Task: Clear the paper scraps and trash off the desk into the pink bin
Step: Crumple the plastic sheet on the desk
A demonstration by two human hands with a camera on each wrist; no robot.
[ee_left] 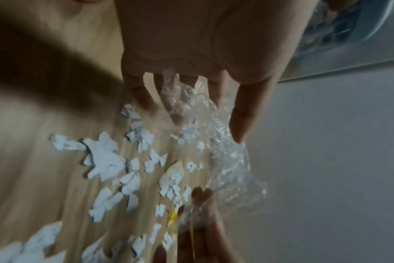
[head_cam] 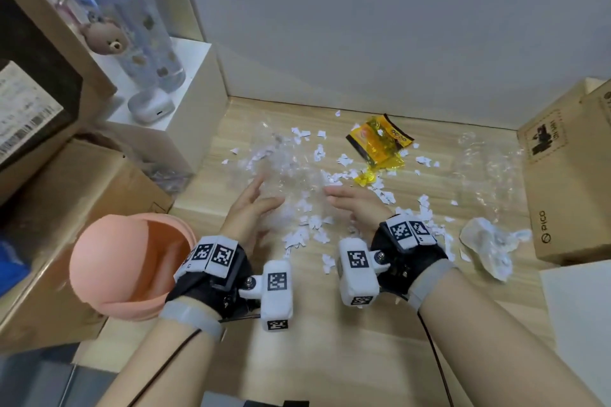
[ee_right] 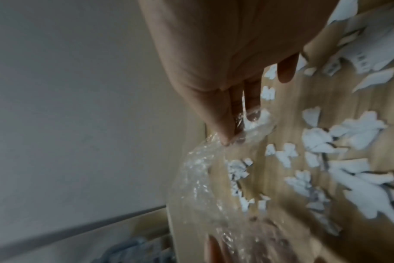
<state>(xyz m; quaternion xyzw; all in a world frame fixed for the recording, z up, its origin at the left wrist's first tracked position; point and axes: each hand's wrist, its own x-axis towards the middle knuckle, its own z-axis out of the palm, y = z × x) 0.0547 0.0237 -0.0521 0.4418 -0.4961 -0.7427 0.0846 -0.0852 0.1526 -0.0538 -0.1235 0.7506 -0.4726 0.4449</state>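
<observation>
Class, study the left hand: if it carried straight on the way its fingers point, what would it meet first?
The clear plastic wrap, which the left hand seems already to touch; depth is unclear. Beyond lie paper scraps.

Wooden desk [head_cam: 380, 324] under white paper scraps [head_cam: 310, 225] (widely scattered), yellow wrapper [head_cam: 377, 139], crumpled tissue [head_cam: 489, 244]

home desk [head_cam: 363, 324], cardboard boxes [head_cam: 568, 175], water bottle [head_cam: 132, 16]

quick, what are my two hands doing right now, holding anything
Left hand: fingers straight, touching the clear plastic wrap, no grip.
Right hand: thumb and fingers pinching the same wrap.
</observation>
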